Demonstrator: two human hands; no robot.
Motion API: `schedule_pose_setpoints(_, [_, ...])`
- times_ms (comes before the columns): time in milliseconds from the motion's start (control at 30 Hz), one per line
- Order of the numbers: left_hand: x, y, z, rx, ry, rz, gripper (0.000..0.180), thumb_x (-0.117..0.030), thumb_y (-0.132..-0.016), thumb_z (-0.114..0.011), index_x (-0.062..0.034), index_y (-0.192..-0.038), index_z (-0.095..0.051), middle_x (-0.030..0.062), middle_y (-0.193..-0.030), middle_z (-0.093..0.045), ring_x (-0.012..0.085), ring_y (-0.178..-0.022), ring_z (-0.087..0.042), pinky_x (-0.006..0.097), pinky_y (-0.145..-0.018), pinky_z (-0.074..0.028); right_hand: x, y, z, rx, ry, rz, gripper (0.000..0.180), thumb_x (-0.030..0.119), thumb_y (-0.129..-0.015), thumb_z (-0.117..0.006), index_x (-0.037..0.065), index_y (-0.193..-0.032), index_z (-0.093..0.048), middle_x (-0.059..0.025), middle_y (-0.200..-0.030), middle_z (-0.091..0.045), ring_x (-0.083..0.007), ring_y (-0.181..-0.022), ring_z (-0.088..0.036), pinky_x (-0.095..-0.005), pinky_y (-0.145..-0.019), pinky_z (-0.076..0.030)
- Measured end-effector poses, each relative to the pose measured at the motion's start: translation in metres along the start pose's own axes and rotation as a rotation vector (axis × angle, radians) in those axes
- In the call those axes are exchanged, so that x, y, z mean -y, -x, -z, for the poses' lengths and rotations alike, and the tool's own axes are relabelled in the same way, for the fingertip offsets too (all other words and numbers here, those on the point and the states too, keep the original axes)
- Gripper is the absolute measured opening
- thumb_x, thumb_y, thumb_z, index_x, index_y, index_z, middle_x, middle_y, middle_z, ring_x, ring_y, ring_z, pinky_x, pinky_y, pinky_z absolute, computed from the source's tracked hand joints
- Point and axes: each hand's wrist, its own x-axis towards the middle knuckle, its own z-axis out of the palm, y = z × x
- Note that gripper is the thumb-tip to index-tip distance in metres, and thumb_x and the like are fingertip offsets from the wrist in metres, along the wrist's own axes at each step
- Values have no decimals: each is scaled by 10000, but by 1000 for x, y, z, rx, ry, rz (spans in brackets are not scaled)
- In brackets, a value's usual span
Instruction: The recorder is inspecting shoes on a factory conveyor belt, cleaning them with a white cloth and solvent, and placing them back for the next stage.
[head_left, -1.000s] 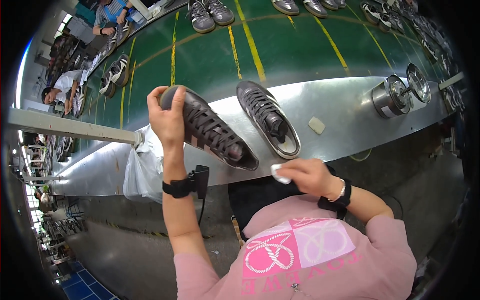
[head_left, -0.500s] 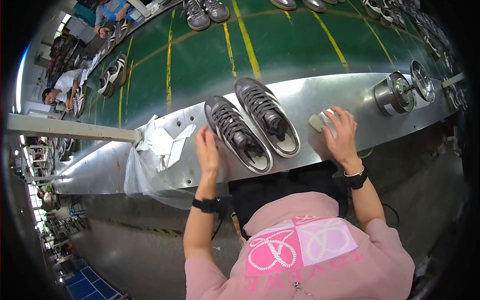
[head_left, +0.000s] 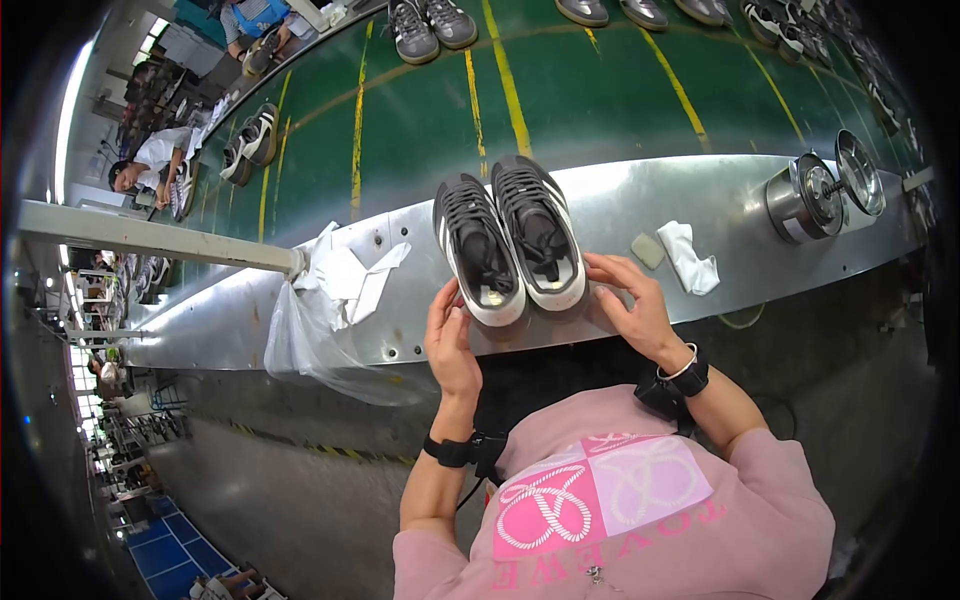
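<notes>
Two dark grey lace-up sneakers stand side by side on the metal ledge, toes pointing away from me: a left sneaker and a right sneaker. Their white-edged heels face me. My left hand is at the outer heel side of the left sneaker, fingertips against it, fingers not wrapped round. On the other side my right hand has its fingers stretched toward the right sneaker's heel, thumb apart. To its right lie a folded white cloth and a small pale greenish block.
A metal pot with a round plate stands at the ledge's right. Left are white sheets, a clear plastic bag and a pale bar. Beyond runs a green belt carrying more shoes; two people work at the far left.
My right hand has let go of the white cloth and moved left to the sneakers. My left hand has come to the left heel. The sneakers now stand closer together and straighter.
</notes>
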Motion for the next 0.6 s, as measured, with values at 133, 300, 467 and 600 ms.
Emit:
schedule_pose_setpoints(133, [-19,-14,-5,-66,38,-70,433,-72,-986,-455,82,-1391,-463,167,-1347,-540,222,-1215,-557,350,-1042,-453,15,-10,1,-17,-67,117,467,-13,-856,-600,40,-1319,-620,-146,-1282,-622,-246,-1155,-658,-349,-1015,-477])
schedule_pose_setpoints(300, [-31,-23,-15,-69,66,-108,419,-59,-994,-455,96,-1383,-461,171,-1319,-560,221,-1210,-572,345,-1047,-454,23,-19,1,-35,-67,169,475,-23,-849,-594,42,-1319,-619,-145,-1316,-609,-250,-1196,-642,-359,-1039,-463])
schedule_pose_setpoints(467, [-40,-28,-21,-56,82,-99,428,-61,-983,-471,71,-1389,-494,152,-1338,-570,201,-1247,-544,338,-1087,-402,28,-23,0,-68,-85,191,493,-17,-855,-602,13,-1346,-577,-147,-1341,-599,-252,-1235,-619,-365,-1064,-445])
schedule_pose_setpoints(600, [-41,-27,-25,-56,64,-109,431,-65,-986,-471,70,-1395,-492,152,-1330,-580,193,-1238,-548,322,-1060,-410,26,-23,-1,-71,-145,177,495,-13,-861,-608,7,-1353,-564,-147,-1349,-596,-254,-1245,-612,-368,-1072,-440])
